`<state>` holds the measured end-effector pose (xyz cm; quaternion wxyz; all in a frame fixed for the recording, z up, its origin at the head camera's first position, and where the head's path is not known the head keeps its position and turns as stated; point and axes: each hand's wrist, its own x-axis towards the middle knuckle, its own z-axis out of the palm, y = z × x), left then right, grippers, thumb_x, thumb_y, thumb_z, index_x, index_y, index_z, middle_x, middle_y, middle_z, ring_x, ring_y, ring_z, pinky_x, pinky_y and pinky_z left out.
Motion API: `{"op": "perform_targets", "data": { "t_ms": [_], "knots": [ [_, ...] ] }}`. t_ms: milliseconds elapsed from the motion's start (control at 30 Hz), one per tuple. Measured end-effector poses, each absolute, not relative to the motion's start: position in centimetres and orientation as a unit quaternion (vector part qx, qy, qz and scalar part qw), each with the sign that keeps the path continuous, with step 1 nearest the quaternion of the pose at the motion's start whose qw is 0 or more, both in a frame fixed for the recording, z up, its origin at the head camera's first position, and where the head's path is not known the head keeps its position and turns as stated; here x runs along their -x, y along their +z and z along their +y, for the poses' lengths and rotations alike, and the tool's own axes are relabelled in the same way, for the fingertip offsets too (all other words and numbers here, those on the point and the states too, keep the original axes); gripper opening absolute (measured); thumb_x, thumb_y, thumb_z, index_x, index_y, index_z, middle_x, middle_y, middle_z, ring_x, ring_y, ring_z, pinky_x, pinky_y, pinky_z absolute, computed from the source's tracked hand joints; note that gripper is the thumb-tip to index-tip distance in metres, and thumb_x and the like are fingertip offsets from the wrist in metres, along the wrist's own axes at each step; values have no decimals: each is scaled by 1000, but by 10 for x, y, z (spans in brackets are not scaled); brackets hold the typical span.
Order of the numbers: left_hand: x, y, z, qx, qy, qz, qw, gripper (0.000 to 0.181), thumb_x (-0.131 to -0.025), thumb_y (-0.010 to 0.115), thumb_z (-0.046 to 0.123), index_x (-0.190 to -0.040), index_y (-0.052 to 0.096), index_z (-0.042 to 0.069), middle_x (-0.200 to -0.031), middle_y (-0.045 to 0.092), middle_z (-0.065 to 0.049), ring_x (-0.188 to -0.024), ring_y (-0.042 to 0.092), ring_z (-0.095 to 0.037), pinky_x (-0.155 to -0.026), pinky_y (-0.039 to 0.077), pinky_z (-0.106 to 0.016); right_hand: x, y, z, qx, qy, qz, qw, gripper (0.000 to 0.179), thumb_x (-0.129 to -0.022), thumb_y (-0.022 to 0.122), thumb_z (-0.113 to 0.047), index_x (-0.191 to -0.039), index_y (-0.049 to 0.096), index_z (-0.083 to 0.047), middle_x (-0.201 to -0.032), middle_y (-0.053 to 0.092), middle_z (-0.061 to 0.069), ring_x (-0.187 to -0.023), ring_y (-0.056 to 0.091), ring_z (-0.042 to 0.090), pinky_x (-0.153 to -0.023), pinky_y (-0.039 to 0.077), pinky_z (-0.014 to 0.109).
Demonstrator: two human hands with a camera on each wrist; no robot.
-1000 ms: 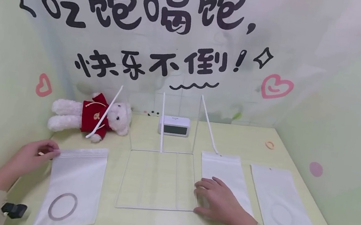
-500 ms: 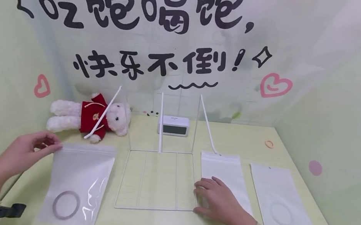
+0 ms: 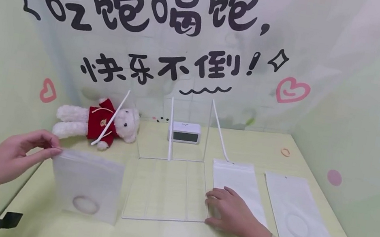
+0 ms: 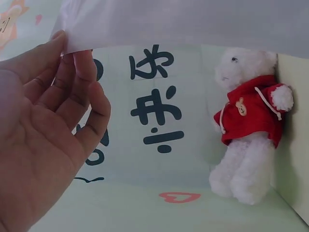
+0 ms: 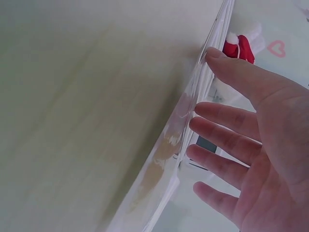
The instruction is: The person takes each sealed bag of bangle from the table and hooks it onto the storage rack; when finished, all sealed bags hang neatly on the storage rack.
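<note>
My left hand [image 3: 18,156] pinches the upper left corner of a white zip bag [image 3: 92,177] between thumb and fingers. The bag hangs raised and tilted at the left of the table, and a bangle-like ring [image 3: 85,204] shows through its lower part. In the left wrist view, the pale bag edge [image 4: 183,29] spans the top. My right hand [image 3: 232,213] rests with spread fingers at the right side of a white wire rack [image 3: 172,111]. Under and behind that hand lies a second white zip bag [image 3: 237,174], partly covered by it.
Further right, another white bag [image 3: 322,220] lies flat, a ring outline showing through. A white plush bear [image 3: 100,123] in a red hoodie lies back left. A small digital clock [image 3: 185,133] stands behind the rack, and a small orange band [image 3: 285,152] lies back right.
My left hand has moved up and left, lifting the bag from lying flat to hanging tilted; its ring now appears lower in the bag and farther right. The right hand and rack stay put.
</note>
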<state>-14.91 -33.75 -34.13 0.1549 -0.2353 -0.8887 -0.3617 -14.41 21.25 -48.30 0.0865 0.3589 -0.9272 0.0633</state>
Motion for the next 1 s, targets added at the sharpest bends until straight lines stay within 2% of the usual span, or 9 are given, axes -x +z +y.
{"op": "perform_targets", "data": {
  "t_ms": [200, 367, 467, 700, 1000],
  "knots": [
    [145, -327, -330, 297, -369, -862, 182, 37, -80, 68, -25, -102, 68, 5, -94, 68, 4, -90, 62, -4, -82, 48, -10, 142, -484, 215, -360, 65, -926, 91, 47, -76, 87, -43, -110, 77, -12, -125, 72, 3, -122, 64, 25, -109, 50, 53],
    [147, -313, -327, 356, -428, -809, 189, 34, -79, 61, -32, -102, 66, -8, -98, 69, -5, -94, 61, -11, -90, 48, -13, 142, -485, 215, -362, 62, -926, 92, 47, -77, 87, -42, -111, 76, -12, -126, 71, 3, -123, 64, 25, -109, 50, 53],
    [148, -303, -326, 370, -480, -776, 177, 29, -81, 59, -33, -102, 65, -13, -99, 69, -9, -96, 62, -14, -91, 49, -14, 144, -485, 215, -364, 61, -925, 93, 47, -78, 86, -43, -112, 76, -12, -127, 71, 3, -124, 64, 25, -109, 50, 53],
    [146, -290, -314, 418, -559, -695, 174, 13, -86, 62, -26, -98, 61, -22, -100, 69, -14, -97, 62, -19, -89, 52, -17, 145, -485, 212, -366, 61, -924, 91, 48, -78, 86, -43, -112, 76, -12, -127, 71, 4, -124, 63, 25, -109, 50, 53],
    [152, -279, -302, 434, -568, -674, 188, 12, -86, 66, -23, -97, 62, -23, -100, 70, -15, -97, 63, -20, -90, 54, -18, 144, -483, 212, -364, 56, -925, 92, 47, -78, 86, -43, -112, 76, -12, -127, 71, 3, -124, 63, 26, -110, 50, 53]
  ]
}}
